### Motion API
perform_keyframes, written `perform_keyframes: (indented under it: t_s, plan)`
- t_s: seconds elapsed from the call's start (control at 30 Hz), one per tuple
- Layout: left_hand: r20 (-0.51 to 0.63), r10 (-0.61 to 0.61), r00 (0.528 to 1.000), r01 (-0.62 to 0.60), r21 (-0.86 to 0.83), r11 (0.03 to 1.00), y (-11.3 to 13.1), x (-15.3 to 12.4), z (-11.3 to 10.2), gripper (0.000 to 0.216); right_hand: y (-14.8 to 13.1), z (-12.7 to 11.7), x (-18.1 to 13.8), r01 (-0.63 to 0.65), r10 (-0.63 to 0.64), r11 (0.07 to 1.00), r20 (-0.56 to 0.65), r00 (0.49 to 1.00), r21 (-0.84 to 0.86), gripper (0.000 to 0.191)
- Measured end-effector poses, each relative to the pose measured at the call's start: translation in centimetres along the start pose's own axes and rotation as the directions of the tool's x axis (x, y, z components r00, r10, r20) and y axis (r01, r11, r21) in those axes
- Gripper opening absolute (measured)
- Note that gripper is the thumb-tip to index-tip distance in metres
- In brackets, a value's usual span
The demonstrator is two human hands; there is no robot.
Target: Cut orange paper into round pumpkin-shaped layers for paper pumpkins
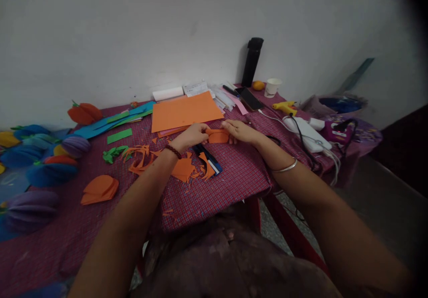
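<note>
Orange paper piece (218,136), just one, is pinched by the left hand (194,135) and right hand (239,131) near one orange sheet (183,110).

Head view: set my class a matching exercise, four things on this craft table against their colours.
Things:
1 flask
2 cup
3 glue gun
4 paper piece held between left hand and right hand

Colours:
a yellow
b orange
c black
d white

Pairs: 1-c; 2-d; 3-a; 4-b
</note>
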State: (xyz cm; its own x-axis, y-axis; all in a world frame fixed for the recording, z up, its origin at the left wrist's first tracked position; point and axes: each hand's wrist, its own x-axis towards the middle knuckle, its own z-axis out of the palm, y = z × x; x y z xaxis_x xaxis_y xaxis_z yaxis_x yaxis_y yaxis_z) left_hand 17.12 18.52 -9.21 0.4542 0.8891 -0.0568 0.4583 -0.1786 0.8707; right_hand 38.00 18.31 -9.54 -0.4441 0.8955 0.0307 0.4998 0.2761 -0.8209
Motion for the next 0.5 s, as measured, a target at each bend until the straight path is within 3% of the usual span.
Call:
perform_keyframes:
  t_s: [0.3,0.5]
  plan:
    - [0.018,0.012,1.000,-0.013,0.030,0.999,-0.73,0.52,0.03,0.028,0.13,0.60,0.22,-0.006,0.005,0.999,0.023,1.000,0.049,0.042]
    - [0.029,0.056,0.998,-0.058,0.096,0.994,-0.10,-0.02,-0.14,0.018,0.07,0.50,0.24,0.007,-0.008,1.000,0.040,0.999,0.017,0.038]
